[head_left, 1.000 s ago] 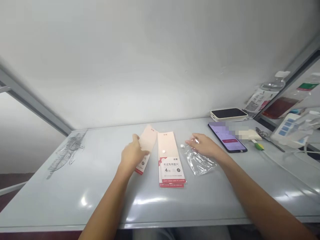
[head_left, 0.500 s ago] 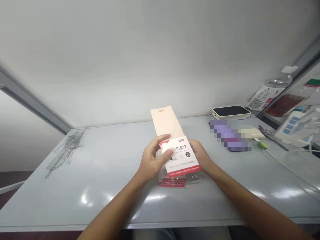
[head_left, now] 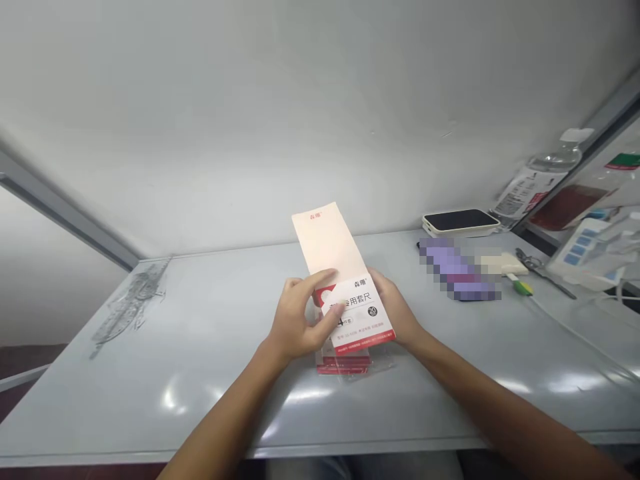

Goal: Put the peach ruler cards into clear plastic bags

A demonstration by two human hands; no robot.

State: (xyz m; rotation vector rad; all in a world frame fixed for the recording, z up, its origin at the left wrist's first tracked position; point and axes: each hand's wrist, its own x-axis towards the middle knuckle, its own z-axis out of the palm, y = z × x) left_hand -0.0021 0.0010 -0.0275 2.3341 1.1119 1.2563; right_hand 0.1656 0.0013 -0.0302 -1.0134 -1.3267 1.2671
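Note:
Both my hands hold up a long pink card [head_left: 334,260] with a white and red printed lower end, tilted above the table. My left hand [head_left: 296,320] pinches its left edge, thumb on the printed face. My right hand [head_left: 397,310] grips the right edge from behind, and a clear plastic sleeve [head_left: 380,357] hangs below the card at that hand. Under the hands lies a stack of the same cards [head_left: 345,365], only its red lower edge showing.
A pile of clear rulers [head_left: 131,307] lies at the table's far left. At the right are a phone [head_left: 459,273], a white power bank [head_left: 460,222], a water bottle [head_left: 537,177], scissors [head_left: 543,270] and a white cable [head_left: 575,327]. The grey table [head_left: 200,373] ends at a near edge.
A second ago both hands were on the table, left on a card, right on the plastic sleeve. They came together and lifted the card; since then it has shifted slightly left.

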